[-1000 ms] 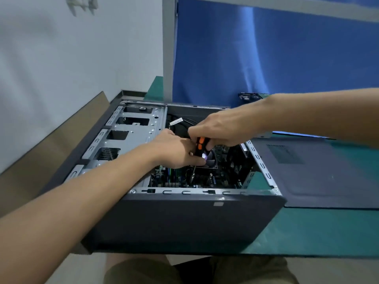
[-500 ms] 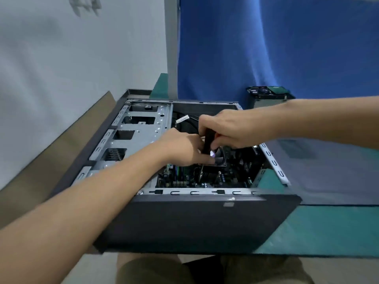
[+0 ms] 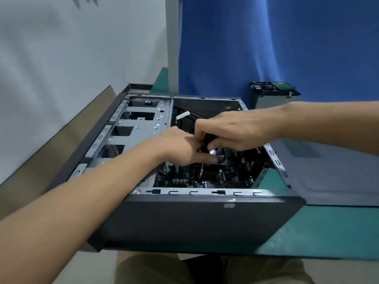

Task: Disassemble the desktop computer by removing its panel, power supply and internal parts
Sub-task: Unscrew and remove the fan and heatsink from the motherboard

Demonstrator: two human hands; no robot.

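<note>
The open black desktop case [image 3: 184,222] lies on its side on the green bench. Inside, the motherboard [image 3: 225,177] and a finned heatsink with a fan [image 3: 220,157] show. My right hand [image 3: 231,130] grips the orange-and-black handle of a screwdriver [image 3: 206,140], whose shaft points down to the heatsink area. My left hand [image 3: 180,147] is closed around the lower part of that screwdriver, just above the fan. The tip is hard to make out. The removed side panel [image 3: 328,177] lies flat to the right of the case.
A silver drive cage [image 3: 141,128] fills the case's left half. A grey boxy unit with a green top [image 3: 272,95] stands behind the case by the blue curtain. A white wall is close on the left. The bench edge runs just below the case.
The view has shifted, so the case sits more to the right and lower. Both hands stay on the screwdriver over the heatsink; the right hand has turned slightly on the handle.
</note>
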